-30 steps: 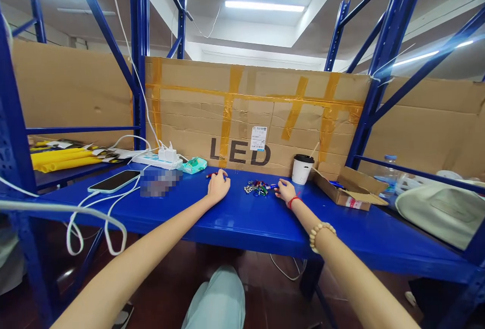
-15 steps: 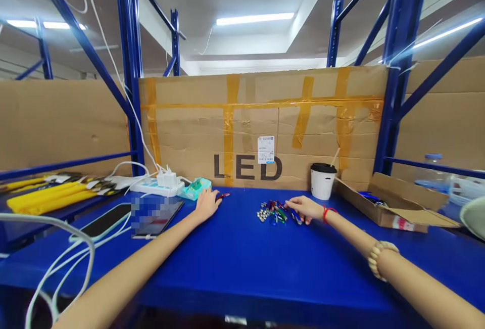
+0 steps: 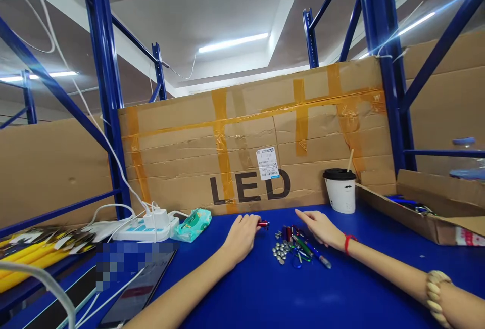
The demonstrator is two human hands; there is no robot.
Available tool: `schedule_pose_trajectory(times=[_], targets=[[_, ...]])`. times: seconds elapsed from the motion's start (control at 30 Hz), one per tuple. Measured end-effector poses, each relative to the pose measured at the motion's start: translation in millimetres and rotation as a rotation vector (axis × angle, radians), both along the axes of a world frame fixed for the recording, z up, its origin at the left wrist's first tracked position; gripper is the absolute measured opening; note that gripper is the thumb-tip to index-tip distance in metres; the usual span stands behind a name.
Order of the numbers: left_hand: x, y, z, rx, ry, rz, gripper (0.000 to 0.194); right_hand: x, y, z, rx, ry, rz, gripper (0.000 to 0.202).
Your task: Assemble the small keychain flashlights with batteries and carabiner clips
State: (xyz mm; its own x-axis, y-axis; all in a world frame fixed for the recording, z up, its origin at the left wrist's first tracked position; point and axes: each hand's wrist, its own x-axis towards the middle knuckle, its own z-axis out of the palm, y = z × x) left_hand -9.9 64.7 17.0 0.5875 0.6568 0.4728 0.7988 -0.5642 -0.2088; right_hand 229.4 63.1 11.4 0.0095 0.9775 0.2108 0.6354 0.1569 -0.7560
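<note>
My left hand (image 3: 242, 238) is closed around a small red metallic item (image 3: 262, 224), whose end sticks out to the right of the fingers, over the blue tabletop (image 3: 242, 296). To its right lies a pile of small silver button-like pieces (image 3: 280, 252) beside several coloured metallic pieces (image 3: 303, 248) in red, green and blue. My right hand (image 3: 321, 227), with a red string at the wrist, is just behind the pile's right side. Its index finger points out to the left; the other fingers curl underneath, and nothing shows in them.
A white cup with a black lid (image 3: 340, 192) and an open cardboard box (image 3: 428, 218) stand at the right. At the left are a teal packet (image 3: 193, 224), a power strip (image 3: 132, 229), cables and a dark tablet (image 3: 140, 288). Taped cardboard (image 3: 182, 157) closes the back.
My left hand has moved right, away from the teal packet and toward the pile, with the red item. My right hand has drawn back from the pieces. The camera view has tilted and come closer.
</note>
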Motion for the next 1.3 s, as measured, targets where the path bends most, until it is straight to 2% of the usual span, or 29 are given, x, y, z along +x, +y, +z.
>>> schedule_pose_trajectory(times=[0.1, 0.2, 0.33, 0.5, 0.7, 1.0, 1.3], targets=[[18, 1, -1.6, 0.095, -0.016, -0.137, 0.023, 1, -1, -2.9, 0.191, 0.056, -0.024, 0.044], [31, 2, -4.5, 0.164, -0.053, -0.229, 0.021, -1, -8, -0.6, 0.385, 0.080, 0.055, 0.043], [34, 4, -6.8, 0.268, -0.044, -0.352, 0.021, -7, -25, 7.1, 0.411, 0.106, 0.156, 0.041], [31, 7, -7.4, 0.333, -0.075, -0.439, 0.021, -11, -40, 8.6, 0.557, -0.187, 0.360, 0.029], [29, 8, -7.2, 0.310, -0.075, -0.516, 0.021, -11, -37, 1.9, 0.616, -0.309, 0.334, 0.030], [28, 11, -8.2, 0.305, 0.025, -0.521, 0.023, -10, -29, -1.7, 0.621, -0.345, 0.306, 0.033], [29, 8, -8.3, 0.333, 0.045, -0.450, 0.020, -10, -37, 0.4, 0.794, -0.584, 0.259, 0.034]])
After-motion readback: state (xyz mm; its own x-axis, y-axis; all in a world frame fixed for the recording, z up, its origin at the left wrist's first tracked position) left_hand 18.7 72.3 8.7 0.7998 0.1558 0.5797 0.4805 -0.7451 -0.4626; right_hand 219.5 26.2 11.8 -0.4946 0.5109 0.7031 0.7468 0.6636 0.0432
